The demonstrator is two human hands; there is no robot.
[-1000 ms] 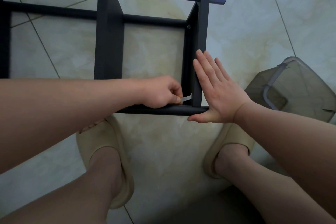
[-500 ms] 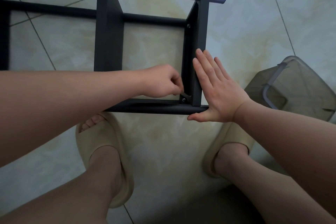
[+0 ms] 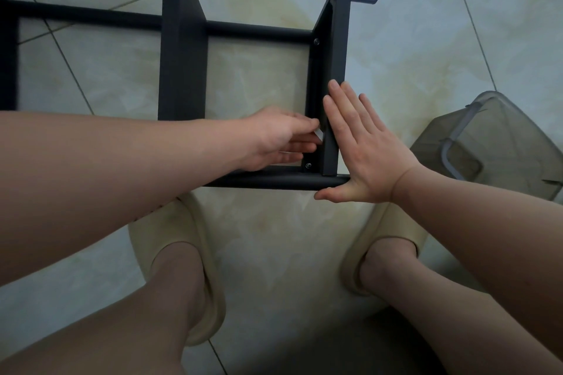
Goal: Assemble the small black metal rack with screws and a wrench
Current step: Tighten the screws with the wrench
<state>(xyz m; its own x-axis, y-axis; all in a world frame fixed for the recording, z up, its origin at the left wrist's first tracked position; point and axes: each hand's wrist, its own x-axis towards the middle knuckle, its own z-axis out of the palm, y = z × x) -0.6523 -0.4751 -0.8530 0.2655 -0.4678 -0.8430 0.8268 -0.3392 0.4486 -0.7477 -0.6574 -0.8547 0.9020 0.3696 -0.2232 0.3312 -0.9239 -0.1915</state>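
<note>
The small black rack (image 3: 182,70) is lying on the tiled floor (image 3: 274,237) just ahead of the person's slippered feet, and the action is all at its near right corner. The left hand (image 3: 274,138) is reaching in from inside the frame, its fingertips pinching a small pale wrench (image 3: 319,133), of which only a sliver is showing. The wrench is hovering just above the corner screw (image 3: 308,165), which is sitting where the end upright (image 3: 335,70) meets the near tube. The right hand (image 3: 362,155) is lying flat and fully open against the outer face of that upright, fingers straight, thumb under the tube end, gripping nothing and simply bracing.

By the look of it, this is a tightening step. Doing it well is probably going to mean seating the wrench squarely on the screw head before turning, working in short swings in that cramped corner, and pushing steadily with the flat hand so the joint is not twisting out of square.

Off to the right, a smoky translucent bin (image 3: 487,146) with a pale handle is standing on the floor, well apart from the rack. Whether anything is lying inside it cannot be told from here.
</note>
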